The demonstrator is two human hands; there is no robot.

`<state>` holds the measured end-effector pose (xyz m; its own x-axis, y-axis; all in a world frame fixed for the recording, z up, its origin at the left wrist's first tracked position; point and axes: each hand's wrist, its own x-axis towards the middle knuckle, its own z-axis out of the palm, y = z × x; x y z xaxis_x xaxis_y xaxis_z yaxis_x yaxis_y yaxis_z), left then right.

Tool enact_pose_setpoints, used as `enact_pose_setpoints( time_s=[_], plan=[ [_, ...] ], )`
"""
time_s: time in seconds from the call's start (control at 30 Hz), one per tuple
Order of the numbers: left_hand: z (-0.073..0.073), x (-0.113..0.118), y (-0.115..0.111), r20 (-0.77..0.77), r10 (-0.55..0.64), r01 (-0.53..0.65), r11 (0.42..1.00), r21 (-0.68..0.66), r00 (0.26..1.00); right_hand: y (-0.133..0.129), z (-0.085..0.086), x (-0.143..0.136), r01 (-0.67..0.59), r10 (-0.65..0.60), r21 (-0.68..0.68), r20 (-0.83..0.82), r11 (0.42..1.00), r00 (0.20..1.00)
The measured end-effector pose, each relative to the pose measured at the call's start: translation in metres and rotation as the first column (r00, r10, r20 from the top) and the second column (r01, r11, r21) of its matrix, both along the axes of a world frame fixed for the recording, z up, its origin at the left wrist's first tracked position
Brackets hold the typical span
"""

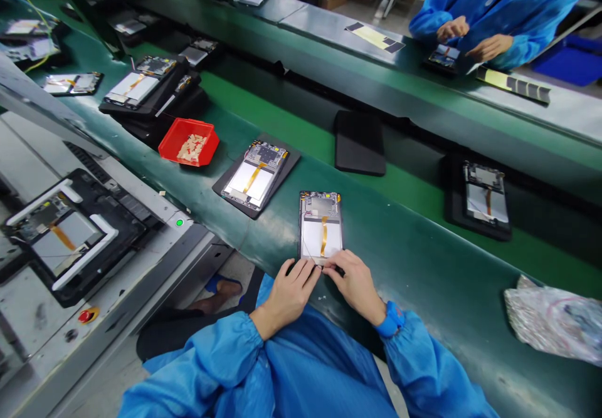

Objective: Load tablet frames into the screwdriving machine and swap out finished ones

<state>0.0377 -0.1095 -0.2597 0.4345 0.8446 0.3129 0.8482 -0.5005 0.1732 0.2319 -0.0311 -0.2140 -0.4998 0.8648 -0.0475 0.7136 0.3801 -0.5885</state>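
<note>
An opened tablet [308, 233] lies before me on the green bench, its circuit board at the far end, a white battery nearer me and an orange ribbon cable [324, 236] across it. A thin dark wire [306, 249] runs over the battery to the near edge. My left hand [290, 289] is closed at the tablet's near left corner, fingers bent and pressed together; what they grip is hidden. Thumb and forefinger of my right hand [355, 283] pinch at the near edge, where the wire ends.
Another opened tablet [254, 177] rests on a black pad to the left, beside a red bin [164, 142] of small pale pieces. Beyond run a black pad [360, 142] and a tablet [486, 192] on the green belt. A plastic bag [555, 321] lies right; a machine fixture [113, 264] stands left. A co-worker's hands [491, 48] work opposite.
</note>
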Motion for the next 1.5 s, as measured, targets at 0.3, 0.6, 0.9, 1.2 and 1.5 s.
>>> enact_pose_setpoints(
  time_s=[0.3,0.6,0.9,1.2,1.5],
  plan=[
    [0.0,0.0,0.001,0.029,-0.002,0.002,1.0,-0.001,1.0,0.001,0.003,-0.001,-0.006,0.006,-0.015,-0.012,1.0,1.0],
    [0.005,0.0,0.003,0.023,0.004,-0.004,1.0,-0.02,1.0,-0.004,0.017,0.01,0.044,-0.051,-0.067,-0.11,0.997,0.993],
    [0.002,0.0,0.002,0.035,-0.004,0.005,1.0,-0.013,0.999,-0.045,-0.003,0.026,-0.317,0.232,0.265,0.305,0.911,0.924],
    [0.009,0.0,0.003,0.039,-0.008,0.007,1.0,0.006,0.999,-0.029,-0.003,0.026,-0.338,0.224,0.236,0.405,0.911,0.886],
    [0.004,0.001,0.003,0.033,-0.017,0.019,0.999,-0.042,0.999,-0.025,0.008,0.032,-0.333,0.219,0.203,0.438,0.921,0.872]
  ],
)
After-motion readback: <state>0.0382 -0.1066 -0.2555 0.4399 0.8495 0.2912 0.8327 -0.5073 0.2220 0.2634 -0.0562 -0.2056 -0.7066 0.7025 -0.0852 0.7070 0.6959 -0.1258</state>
